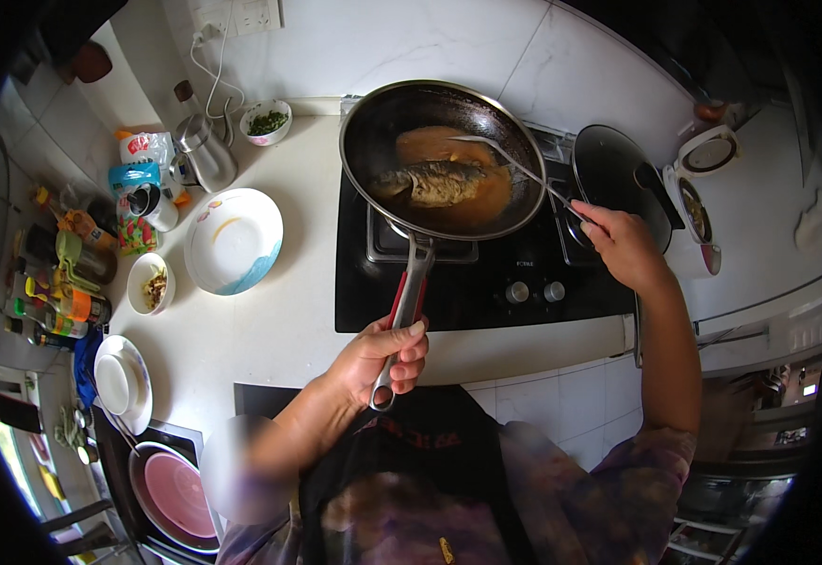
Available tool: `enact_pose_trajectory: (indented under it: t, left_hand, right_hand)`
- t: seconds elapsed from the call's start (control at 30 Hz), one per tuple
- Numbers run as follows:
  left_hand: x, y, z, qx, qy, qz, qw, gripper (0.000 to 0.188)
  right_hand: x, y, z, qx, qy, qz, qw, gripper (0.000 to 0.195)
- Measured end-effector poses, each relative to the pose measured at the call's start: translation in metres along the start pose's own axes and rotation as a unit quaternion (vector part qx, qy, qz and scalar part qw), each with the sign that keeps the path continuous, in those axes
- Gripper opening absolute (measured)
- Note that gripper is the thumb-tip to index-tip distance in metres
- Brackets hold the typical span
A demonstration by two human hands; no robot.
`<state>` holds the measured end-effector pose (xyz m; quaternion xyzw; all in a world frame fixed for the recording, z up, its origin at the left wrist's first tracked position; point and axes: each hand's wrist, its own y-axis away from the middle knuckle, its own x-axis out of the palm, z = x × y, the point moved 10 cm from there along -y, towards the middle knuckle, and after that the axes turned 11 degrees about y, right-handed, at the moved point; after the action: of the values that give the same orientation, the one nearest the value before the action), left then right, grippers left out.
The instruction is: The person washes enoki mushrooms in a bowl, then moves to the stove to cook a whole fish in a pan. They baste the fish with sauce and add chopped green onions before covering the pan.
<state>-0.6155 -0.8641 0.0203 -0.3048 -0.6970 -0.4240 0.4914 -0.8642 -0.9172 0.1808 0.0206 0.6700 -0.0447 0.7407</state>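
My left hand (pixel 386 353) is wrapped around the metal and red handle (pixel 409 289) of a dark wok (pixel 446 106). Inside the wok a whole browned fish (pixel 445 185) lies in reddish-brown sauce (pixel 425 143). The wok is tilted towards me above the left side of a black gas hob (pixel 453 289). My right hand (pixel 623 244) grips the thin metal handle of a spatula or ladle (pixel 524 169). That utensil reaches over the wok's right rim, and its head is at the sauce behind the fish.
A glass lid (pixel 616 176) leans over the hob's right side. Left on the counter are a white plate (pixel 230 233), a bowl of chopped greens (pixel 266 123), a small bowl of aromatics (pixel 151 284), a steel kettle (pixel 206 153) and several sauce bottles (pixel 71 304). A pink basin (pixel 177 487) sits in the sink.
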Motion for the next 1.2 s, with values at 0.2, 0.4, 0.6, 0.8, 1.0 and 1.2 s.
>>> enact_pose_trajectory:
  t: [0.2, 0.4, 0.6, 0.8, 1.0, 1.2]
  left_hand:
    - [-0.007, 0.0, 0.002, 0.003, -0.009, -0.015, 1.0, 0.017]
    - [-0.013, 0.001, 0.0, 0.005, -0.033, -0.023, 0.999, 0.016]
    - [-0.02, -0.003, -0.014, 0.017, -0.059, -0.049, 0.997, 0.017]
    - [-0.025, -0.009, -0.019, 0.026, -0.076, -0.049, 0.996, 0.016]
    - [-0.03, -0.012, -0.015, 0.029, -0.072, -0.061, 0.995, 0.018]
    - [-0.025, -0.015, -0.01, 0.025, -0.048, -0.068, 0.996, 0.019]
  right_hand:
    - [0.01, -0.006, -0.013, 0.042, -0.038, 0.03, 0.998, 0.032]
    - [0.018, -0.008, -0.021, 0.042, -0.074, 0.032, 0.996, 0.035]
    - [0.017, -0.007, -0.024, 0.04, -0.082, 0.022, 0.996, 0.033]
    - [-0.018, 0.011, -0.017, 0.007, -0.064, -0.008, 0.998, 0.035]
    - [-0.054, 0.033, -0.006, 0.064, 0.043, 0.044, 0.996, 0.03]
    - [-0.037, 0.041, -0.001, 0.041, 0.015, 0.076, 0.996, 0.029]
